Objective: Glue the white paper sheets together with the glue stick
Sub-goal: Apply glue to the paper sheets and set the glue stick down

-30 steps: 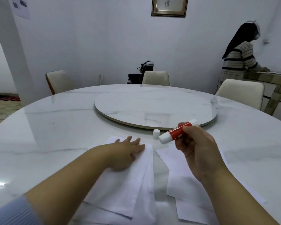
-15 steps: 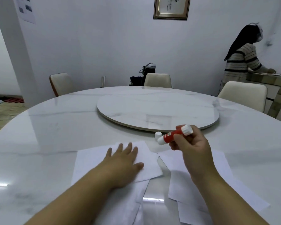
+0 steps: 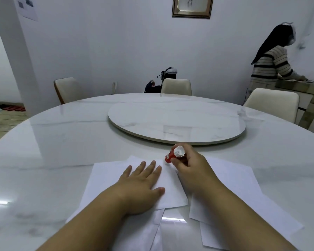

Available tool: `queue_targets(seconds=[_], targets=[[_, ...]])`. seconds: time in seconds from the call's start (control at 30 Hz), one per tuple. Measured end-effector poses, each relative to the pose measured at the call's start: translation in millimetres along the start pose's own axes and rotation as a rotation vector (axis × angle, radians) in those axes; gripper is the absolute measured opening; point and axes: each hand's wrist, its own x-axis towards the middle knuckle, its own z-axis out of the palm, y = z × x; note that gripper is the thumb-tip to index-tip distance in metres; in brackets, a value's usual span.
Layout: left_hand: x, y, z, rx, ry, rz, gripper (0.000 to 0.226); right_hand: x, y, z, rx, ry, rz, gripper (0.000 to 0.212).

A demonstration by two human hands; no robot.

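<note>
Pressing flat, the sheet (image 3: pixel 169 185) is being pinned by the left hand (image 3: pixel 143 187); the stick (image 3: pixel 172 155), in the right hand's (image 3: pixel 190 165) grip, should be dragged evenly below it.

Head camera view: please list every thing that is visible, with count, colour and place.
paper sheets: several, exact count unclear, white, overlapping on the near table
glue stick: one, red with white end, tip down at the far edge of the top left sheet
table: one, white marble, round
turntable: one, white marble, table centre
chairs: three, cream, far side of table
framed picture: one, brown frame, back wall
second person: one, striped sweater, far right
left hand: flat on the top left sheet
right hand: grip around the glue stick
</note>
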Motion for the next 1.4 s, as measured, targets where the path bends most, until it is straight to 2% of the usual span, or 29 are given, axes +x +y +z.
queue_targets(seconds=[0.2,0.4,0.47,0.53,0.6,0.67,0.7,0.77,0.8,0.83,0.9,0.97,1.03,1.13,1.2,1.3,1.4], targets=[[0,-1,0,-0.012,-0.011,-0.001,0.062,-10,-12,-13,0.008,-0.026,-0.001,0.001],[-1,-2,1,-0.025,-0.005,0.012,0.062,-18,-12,-23,-0.011,-0.142,0.041,0.031],[-2,-1,2,-0.036,0.012,0.022,0.062,-19,-13,-27,0.052,-0.178,0.04,0.031],[-2,-3,0,-0.062,0.027,0.05,0.062,-17,-15,-34,0.266,-0.078,0.037,0.017],[-6,-6,-7,-0.118,-0.014,0.144,0.061,-13,-15,-44,0.494,0.138,0.049,0.006],[-12,-11,-17,-0.241,-0.087,0.26,0.056,-11,-13,-52,0.558,0.301,0.072,0.015],[-15,-12,-21,-0.306,-0.07,0.268,0.052,-11,-12,-54,0.552,0.337,0.074,0.017],[-15,-12,-22,-0.365,0.161,0.141,0.044,-11,-11,-51,0.518,0.363,0.082,0.016],[-14,-11,-20,-0.289,0.304,0.026,0.045,-10,-11,-48,0.495,0.371,0.085,0.015],[-14,-9,-19,-0.149,0.356,-0.092,0.053,-10,-10,-46,0.476,0.377,0.087,0.014],[-10,-7,-16,0.053,0.223,-0.201,0.07,-10,-10,-42,0.448,0.377,0.084,0.012],[-14,-13,-19,0.018,0.005,-0.109,0.071,-10,-10,-39,0.398,0.366,0.079,0.013],[-19,-25,-27,-0.1,-0.084,-0.012,0.065,-11,-10,-34,0.361,0.365,0.074,0.01],[-13,-27,-22,-0.212,0.083,-0.075,0.057,-13,-12,-29,0.356,0.337,0.04,0.004],[-5,-18,-13,-0.086,0.144,-0.191,0.064,-13,-15,-25,0.361,0.29,0.012,0.007],[1,-9,-1,0.011,0.032,-0.191,0.073,-11,-18,-17,0.299,0.21,-0.007,0.018],[3,-12,0,0.004,0.015,-0.147,0.072,-2,-16,-9,0.218,0.117,0.033,0.015]])
